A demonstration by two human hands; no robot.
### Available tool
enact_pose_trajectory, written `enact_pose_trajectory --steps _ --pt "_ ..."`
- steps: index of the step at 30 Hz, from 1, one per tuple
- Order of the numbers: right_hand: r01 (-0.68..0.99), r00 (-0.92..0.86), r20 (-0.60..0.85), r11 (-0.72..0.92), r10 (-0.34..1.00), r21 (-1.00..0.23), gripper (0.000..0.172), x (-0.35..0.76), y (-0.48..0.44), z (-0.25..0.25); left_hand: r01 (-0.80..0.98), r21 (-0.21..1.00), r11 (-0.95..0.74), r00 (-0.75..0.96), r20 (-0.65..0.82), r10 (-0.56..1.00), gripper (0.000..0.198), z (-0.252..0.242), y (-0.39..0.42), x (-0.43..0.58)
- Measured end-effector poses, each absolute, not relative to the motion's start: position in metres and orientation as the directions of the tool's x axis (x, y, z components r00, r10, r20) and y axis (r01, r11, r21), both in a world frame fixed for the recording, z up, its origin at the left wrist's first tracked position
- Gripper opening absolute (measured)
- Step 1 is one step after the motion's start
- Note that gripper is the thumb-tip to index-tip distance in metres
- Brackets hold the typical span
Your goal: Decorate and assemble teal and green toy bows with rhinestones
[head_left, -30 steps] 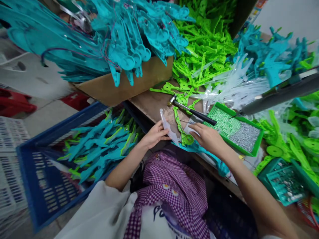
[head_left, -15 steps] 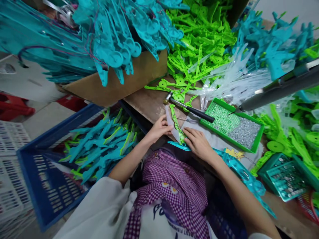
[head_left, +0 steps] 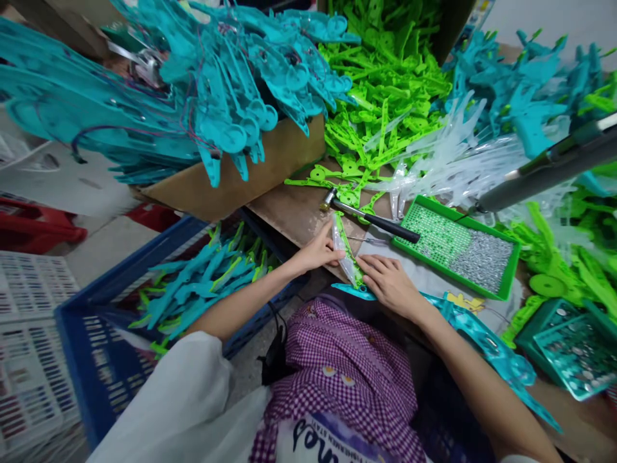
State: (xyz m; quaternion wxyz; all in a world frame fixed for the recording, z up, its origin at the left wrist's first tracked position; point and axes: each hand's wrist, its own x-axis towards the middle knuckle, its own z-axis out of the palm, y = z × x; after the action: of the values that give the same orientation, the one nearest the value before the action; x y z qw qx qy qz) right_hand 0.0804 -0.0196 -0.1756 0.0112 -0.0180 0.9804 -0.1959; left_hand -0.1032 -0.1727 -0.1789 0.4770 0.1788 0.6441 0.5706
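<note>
In the head view my left hand (head_left: pixel 319 251) pinches a translucent white plastic strip (head_left: pixel 340 243) between thumb and fingers. The strip lies along a narrow lime-green plastic piece (head_left: pixel 348 252), partly covering it. My right hand (head_left: pixel 389 283) has its fingertips on the lower part of the green piece, fingers close together and bent. Under that end a turquoise plastic part (head_left: pixel 355 292) sticks out beside the right hand. What the right fingertips press against is partly hidden. A hammer (head_left: pixel 376 220) with a black handle lies just beyond both hands.
A green tray (head_left: pixel 511 273) of small metal pieces stands right of the hammer, with a dark screwdriver-like tool (head_left: pixel 540 170) above it. A blue crate (head_left: pixel 80 360) of turquoise-green parts is at left. Piled green parts (head_left: pixel 385 109) and a cardboard box (head_left: pixel 250 170) stand behind.
My left hand has brought the translucent strip rightwards against the green piece, so the two now overlap. My right hand stays on the lower end. The whole view has shifted slightly.
</note>
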Motion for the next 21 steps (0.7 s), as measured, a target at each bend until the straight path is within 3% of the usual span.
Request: enact_pose_trajectory --steps 6,10,12,16,19,21 --pt "-0.033 -0.999 -0.016 0.924 -0.043 -0.381 0.047 0.080 -0.019 -0.175 -0.240 0.938 0.251 -0.452 -0.337 0.826 0.111 -0.185 -0.175 -0.107" --pt "-0.035 -0.999 -0.023 0.916 -0.048 -0.400 0.047 0.079 -0.017 -0.175 0.036 0.936 0.350 -0.472 -0.293 0.832 0.106 -0.179 -0.175 -0.115" --pt "-0.036 -0.998 -0.024 0.911 -0.050 -0.410 0.047 0.079 -0.017 -0.175 0.276 0.864 0.422 -0.484 -0.255 0.837 0.100 -0.173 -0.174 -0.121" --pt "-0.034 -0.999 -0.024 0.907 -0.049 -0.420 0.047 0.079 -0.017 -0.176 0.668 0.603 0.436 -0.479 -0.099 0.872 0.085 -0.162 -0.173 -0.128" --pt "-0.031 -0.998 -0.030 0.910 -0.047 -0.413 0.047 0.080 -0.018 -0.175 0.792 0.481 0.377 -0.418 -0.024 0.908 0.079 -0.163 -0.173 -0.127" --pt "-0.031 -0.998 -0.033 0.913 -0.048 -0.407 0.047 0.079 -0.019 -0.174 0.802 0.475 0.361 -0.398 -0.024 0.917 0.081 -0.166 -0.174 -0.127"
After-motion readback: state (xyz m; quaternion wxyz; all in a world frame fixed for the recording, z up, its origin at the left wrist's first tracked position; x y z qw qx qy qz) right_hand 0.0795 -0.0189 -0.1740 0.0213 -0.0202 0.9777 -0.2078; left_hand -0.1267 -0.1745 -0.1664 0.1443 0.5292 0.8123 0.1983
